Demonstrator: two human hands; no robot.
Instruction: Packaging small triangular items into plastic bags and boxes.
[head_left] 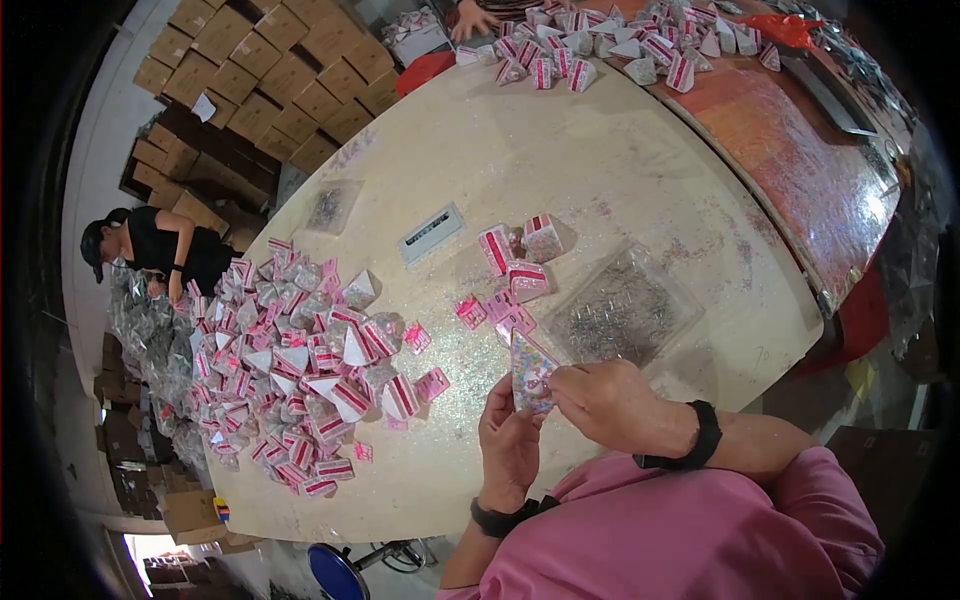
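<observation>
Just above the table's near edge, my left hand (508,443) grips a wedge-shaped piece, like a cake slice with coloured sprinkles (530,372), from below and the left. My right hand (612,400) pinches the same piece at its right side, and its fingertips hide what they touch there. Several pink printed cards (499,306) lie beyond the piece. Behind them sit three cake-slice pieces with white sides and a pink-red band (527,281). A shallow clear tray (692,298) with many thin metal bits stands beyond my right hand.
A large heap of banded cake-slice pieces (310,370) covers the table's left. A small grey-white box (432,237) and another flat tray (333,207) lie farther back. More pieces (600,45) lie at the far edge near another person's hand (473,18). A person (160,245) works at left.
</observation>
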